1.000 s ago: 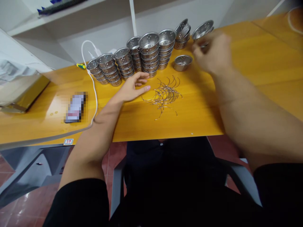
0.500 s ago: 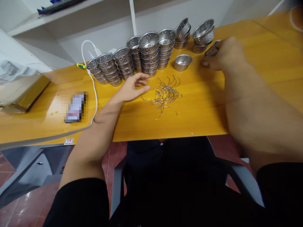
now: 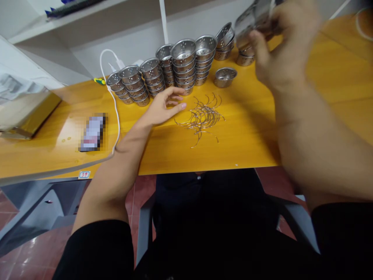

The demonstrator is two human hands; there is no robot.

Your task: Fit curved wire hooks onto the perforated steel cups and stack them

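My right hand (image 3: 284,46) is raised above the far right of the yellow table (image 3: 247,136) and is closed round a small metal perforated cup (image 3: 252,19), blurred by motion. My left hand (image 3: 164,107) rests flat on the table with its fingers spread, holding nothing, just left of a pile of curved wire hooks (image 3: 204,116). Behind it stand stacks of metal perforated cups (image 3: 175,66). A single cup (image 3: 225,76) sits alone beyond the wires.
A phone (image 3: 93,132) lies at the left with a white cable (image 3: 115,97) running past it. A gold-coloured box (image 3: 29,112) sits at the far left edge. More cup stacks (image 3: 225,42) stand at the back right. A white shelf runs behind.
My right hand has taken a metal cup from near the back right stacks and lifted it up off the table. My left hand has stayed in place.
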